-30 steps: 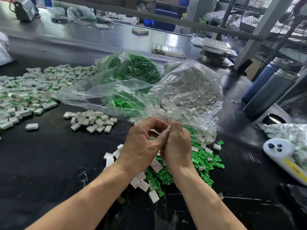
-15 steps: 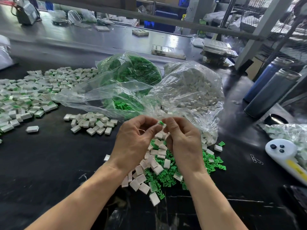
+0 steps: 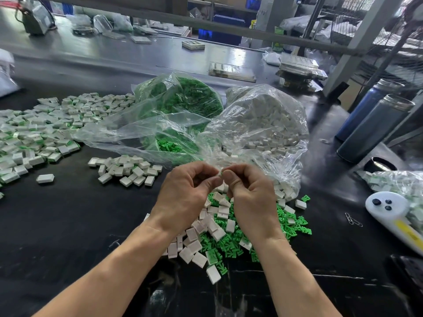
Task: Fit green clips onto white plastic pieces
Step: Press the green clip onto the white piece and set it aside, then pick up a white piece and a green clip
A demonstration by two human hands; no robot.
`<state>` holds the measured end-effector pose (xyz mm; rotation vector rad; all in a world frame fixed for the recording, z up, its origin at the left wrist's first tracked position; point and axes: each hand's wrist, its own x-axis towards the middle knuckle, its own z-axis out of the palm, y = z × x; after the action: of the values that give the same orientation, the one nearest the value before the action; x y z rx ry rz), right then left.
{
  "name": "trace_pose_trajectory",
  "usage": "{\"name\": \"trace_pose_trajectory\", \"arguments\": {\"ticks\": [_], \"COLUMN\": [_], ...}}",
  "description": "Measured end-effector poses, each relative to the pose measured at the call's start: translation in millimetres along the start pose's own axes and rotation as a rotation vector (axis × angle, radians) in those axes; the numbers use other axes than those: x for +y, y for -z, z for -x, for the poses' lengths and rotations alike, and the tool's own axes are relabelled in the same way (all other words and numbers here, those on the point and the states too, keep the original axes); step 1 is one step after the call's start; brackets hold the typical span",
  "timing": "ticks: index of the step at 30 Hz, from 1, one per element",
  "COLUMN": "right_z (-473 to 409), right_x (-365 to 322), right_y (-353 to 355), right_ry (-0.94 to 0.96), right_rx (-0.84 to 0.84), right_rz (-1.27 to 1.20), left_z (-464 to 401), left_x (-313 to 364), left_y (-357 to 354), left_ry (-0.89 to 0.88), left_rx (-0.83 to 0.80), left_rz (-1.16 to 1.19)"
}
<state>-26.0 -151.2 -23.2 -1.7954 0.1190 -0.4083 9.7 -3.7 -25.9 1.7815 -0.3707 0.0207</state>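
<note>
Fingertips of left hand [image 3: 183, 197] and right hand [image 3: 249, 200] curled together, pinching what looks like a small green clip [image 3: 221, 174], above loose heap of white pieces [image 3: 215, 225] and green clips [image 3: 231, 244], clear bags [image 3: 263, 124] behind, black table [image 3: 68, 225].

bright, even daylight-like light comes from the far side and glares white on the long grey bench [image 3: 238, 57] behind. the plastic bags [image 3: 258, 124] glint with small highlights. shadows on the black table [image 3: 68, 225] are soft. the centre is sharp; the far background smears slightly, and the edges bend from the wide lens.
</note>
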Motion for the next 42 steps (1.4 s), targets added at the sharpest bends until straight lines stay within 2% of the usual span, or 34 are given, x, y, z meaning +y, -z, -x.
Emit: {"name": "trace_pose_trajectory", "arguments": {"ticks": [7, 12, 19, 24, 32, 35, 39, 42], "right_z": [-3, -4, -8, -13, -16, -16, -16, -18], "right_x": [2, 2, 1, 7, 10, 10, 7, 5], "right_y": [8, 13, 25, 35, 43, 45, 53, 59], "right_ry": [-0.072, -0.118, -0.183, -0.203, -0.204, -0.226, -0.277, -0.306], "right_rx": [0.063, 0.067, 0.130, 0.121, 0.075, 0.000, -0.075, -0.066], "right_rz": [0.003, 0.007, 0.052, 0.243, 0.320, 0.363, 0.486, 0.545], "left_z": [-2, -11, -24, -25, -23, -19, -16, -12], "left_x": [-7, -11, -14, -16, -11, 0, 13, 17], "left_y": [23, 51, 81, 91, 91, 86, 80, 82], "left_ry": [0.012, 0.027, 0.164, 0.213, 0.188, 0.212, 0.467, 0.507], "left_rx": [0.043, 0.199, 0.369, 0.438, 0.432, 0.310, -0.117, -0.312], "left_rz": [-0.282, -0.554, -0.828, -0.860, -0.931, -0.825, -0.546, -0.611]}}
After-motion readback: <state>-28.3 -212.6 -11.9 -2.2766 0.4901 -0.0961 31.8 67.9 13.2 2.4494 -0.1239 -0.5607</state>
